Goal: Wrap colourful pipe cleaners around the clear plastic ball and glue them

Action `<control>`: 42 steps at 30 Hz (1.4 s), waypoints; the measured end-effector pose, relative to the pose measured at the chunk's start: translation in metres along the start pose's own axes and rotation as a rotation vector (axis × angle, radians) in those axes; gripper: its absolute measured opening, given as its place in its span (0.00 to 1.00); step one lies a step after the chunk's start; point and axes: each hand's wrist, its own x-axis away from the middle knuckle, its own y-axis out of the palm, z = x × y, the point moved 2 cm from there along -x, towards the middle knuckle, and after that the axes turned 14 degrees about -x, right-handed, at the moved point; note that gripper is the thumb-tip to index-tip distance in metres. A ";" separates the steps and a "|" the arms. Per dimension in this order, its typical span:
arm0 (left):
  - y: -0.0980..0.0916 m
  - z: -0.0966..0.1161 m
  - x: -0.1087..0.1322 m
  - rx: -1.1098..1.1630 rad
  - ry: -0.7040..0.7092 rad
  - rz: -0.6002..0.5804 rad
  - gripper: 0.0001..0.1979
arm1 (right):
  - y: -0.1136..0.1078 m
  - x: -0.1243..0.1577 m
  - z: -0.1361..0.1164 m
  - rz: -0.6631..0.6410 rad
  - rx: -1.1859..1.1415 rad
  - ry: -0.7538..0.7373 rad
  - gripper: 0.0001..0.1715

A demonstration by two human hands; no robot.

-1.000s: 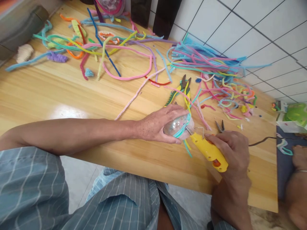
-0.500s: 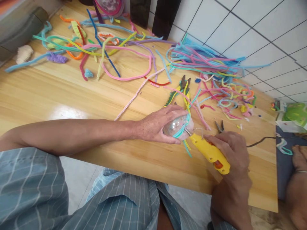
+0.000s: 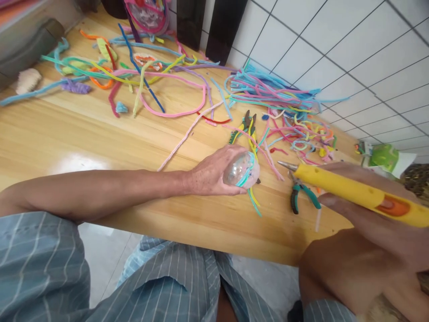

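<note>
The right hand [image 3: 378, 230], its grip wrapped round a yellow plastic glue gun [image 3: 348, 188], has drawn away rightward from the clear, pink-backed ball [image 3: 235, 173] clasped in the left hand [image 3: 212, 173] at frame centre, leaving its turquoise strands [image 3: 247, 175] free of the nozzle [image 3: 287, 166].

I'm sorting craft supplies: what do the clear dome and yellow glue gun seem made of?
Clear dome: glossy plastic or perhaps glass, see-through with bright highlights. Glue gun: probably smooth plastic, evenly yellow body; its silvery, shiny nozzle looks metal.
</note>
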 end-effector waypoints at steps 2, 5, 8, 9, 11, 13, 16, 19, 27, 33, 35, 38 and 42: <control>0.000 0.000 -0.001 -0.004 -0.005 -0.001 0.49 | -0.001 -0.010 0.005 -0.044 -0.067 -0.032 0.20; 0.001 0.000 -0.002 0.006 0.010 0.002 0.49 | 0.002 -0.018 0.012 -0.119 -0.155 -0.028 0.20; 0.002 -0.001 -0.002 0.018 0.011 -0.006 0.50 | 0.003 -0.018 0.015 -0.204 -0.174 0.011 0.18; 0.002 -0.001 -0.002 0.021 0.008 -0.007 0.51 | 0.003 -0.017 0.015 -0.217 -0.171 0.021 0.17; 0.002 -0.002 -0.002 0.021 0.006 -0.006 0.51 | 0.003 -0.016 0.013 -0.223 -0.185 0.039 0.17; 0.001 -0.002 -0.001 0.014 0.024 -0.003 0.51 | 0.005 -0.016 0.010 -0.244 -0.221 0.077 0.15; 0.000 0.000 -0.001 -0.004 0.056 0.007 0.50 | 0.010 -0.020 0.001 -0.258 -0.248 0.132 0.15; -0.002 0.002 -0.001 -0.018 0.061 0.009 0.49 | 0.014 -0.026 -0.008 -0.277 -0.234 0.188 0.23; -0.002 0.002 0.000 0.013 0.010 -0.019 0.48 | 0.013 -0.028 -0.014 -0.328 -0.251 0.256 0.23; -0.001 0.001 0.000 0.030 0.038 0.005 0.48 | 0.013 -0.027 -0.014 -0.330 -0.210 0.274 0.27; 0.000 0.001 0.000 0.031 0.029 0.008 0.49 | 0.013 -0.028 -0.015 -0.327 -0.214 0.275 0.31; 0.002 0.000 0.000 0.040 0.017 -0.008 0.49 | 0.012 -0.026 -0.013 -0.320 -0.202 0.296 0.32; 0.004 -0.001 0.000 0.040 0.002 -0.029 0.49 | 0.010 -0.021 -0.008 -0.317 -0.186 0.284 0.28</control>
